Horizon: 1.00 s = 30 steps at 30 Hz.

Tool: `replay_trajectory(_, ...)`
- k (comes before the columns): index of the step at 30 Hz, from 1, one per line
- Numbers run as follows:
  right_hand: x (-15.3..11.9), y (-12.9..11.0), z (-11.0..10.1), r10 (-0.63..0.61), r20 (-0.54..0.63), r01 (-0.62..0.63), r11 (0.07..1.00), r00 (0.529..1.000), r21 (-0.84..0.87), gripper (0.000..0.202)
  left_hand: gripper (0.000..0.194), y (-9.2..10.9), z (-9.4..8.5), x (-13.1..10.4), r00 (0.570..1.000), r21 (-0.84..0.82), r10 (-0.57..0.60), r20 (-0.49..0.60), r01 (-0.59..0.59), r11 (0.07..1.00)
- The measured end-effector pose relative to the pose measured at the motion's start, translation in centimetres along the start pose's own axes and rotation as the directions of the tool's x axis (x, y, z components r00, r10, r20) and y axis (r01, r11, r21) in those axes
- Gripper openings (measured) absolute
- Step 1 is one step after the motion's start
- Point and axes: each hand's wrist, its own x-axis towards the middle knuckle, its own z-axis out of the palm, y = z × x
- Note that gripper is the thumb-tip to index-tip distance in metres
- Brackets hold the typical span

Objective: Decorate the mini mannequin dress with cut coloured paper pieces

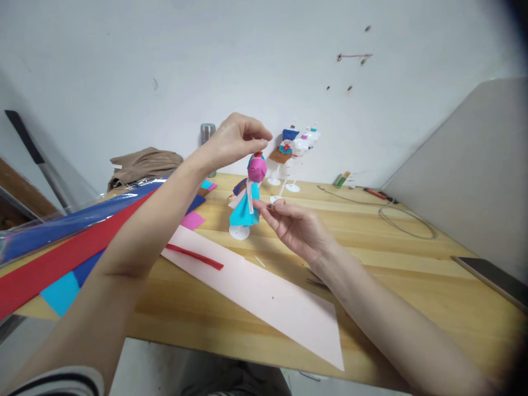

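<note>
Two hands point(239, 137) point(299, 228), apart, flank the figure point(246, 212) — grip unclear — wooden tabletop point(412, 264) spreading rightward.

Figurine point(247, 212) mid table point(379, 253) — sheet point(264, 291) frt, strips point(78, 257) L, cable point(363, 204) R, other figurines point(301, 146) behind

We find open bench point(363, 236) between our right hand point(300, 226) and the looped cable point(383, 205); small dressed figures point(291, 135) block the way behind.

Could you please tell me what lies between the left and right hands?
In the head view, a small pink and turquoise doll-like paper figure on a round white base stands between the raised left hand and the lower right hand.
</note>
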Motion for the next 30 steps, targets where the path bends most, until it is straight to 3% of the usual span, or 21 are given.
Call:
replay_trajectory(6, 0.1, -0.1, -0.1, -0.005, 0.017, 0.005, 1.0, 1.0, -0.007, 0.02, 0.033, -1.0, -0.2, -0.3, 0.998, -0.04, 0.018, -0.063, -0.021, 0.999)
replay_trajectory(11, 0.0, -0.4, 0.0, 0.013, 0.02, -0.013, 1.0, 1.0, -0.029, 0.023, 0.033, -3.8, -1.1, -1.4, 0.979, 0.016, -0.13, -0.158, 0.134, 0.991)
replay_trajectory(13, -0.1, -0.4, 0.2, 0.028, 0.023, -0.028, 0.999, 0.999, -0.023, 0.022, 0.024, -5.0, -1.4, -2.2, 0.97, 0.043, -0.207, -0.124, 0.214, 0.976)
replay_trajectory(15, -0.2, -0.5, 0.4, 0.051, 0.02, -0.051, 0.999, 0.998, -0.01, 0.021, 0.017, -5.5, -1.5, -3.2, 0.957, 0.061, -0.291, -0.023, 0.292, 0.955)
replay_trajectory(17, -0.2, -0.6, 0.6, 0.067, 0.007, -0.067, 0.998, 0.998, 0.006, 0.021, 0.015, -5.4, -1.4, -4.4, 0.929, 0.069, -0.358, 0.095, 0.353, 0.933)
replay_trajectory(20, -0.3, -0.7, 0.7, 0.068, -0.017, -0.068, 0.997, 0.998, 0.021, 0.022, 0.011, -4.3, -0.9, -5.9, 0.89, 0.15, -0.42, 0.176, 0.398, 0.905)
replay_trajectory(23, -0.3, -0.7, 0.7, 0.063, -0.02, -0.063, 0.998, 0.998, 0.008, 0.022, 0.005, -3.4, -0.1, -6.9, 0.892, 0.239, -0.422, 0.159, 0.38, 0.894)
replay_trajectory(26, -0.3, -0.6, 0.6, 0.055, -0.002, -0.055, 0.998, 0.998, -0.005, 0.023, 0.02, -3.0, 0.6, -7.5, 0.907, 0.21, -0.389, 0.159, 0.354, 0.911)
replay_trajectory(30, -0.4, -0.5, 0.5, 0.05, 0.008, -0.05, 0.999, 0.999, 0.007, 0.025, 0.025, -2.4, 1.5, -7.9, 0.922, 0.164, -0.369, 0.118, 0.348, 0.923)
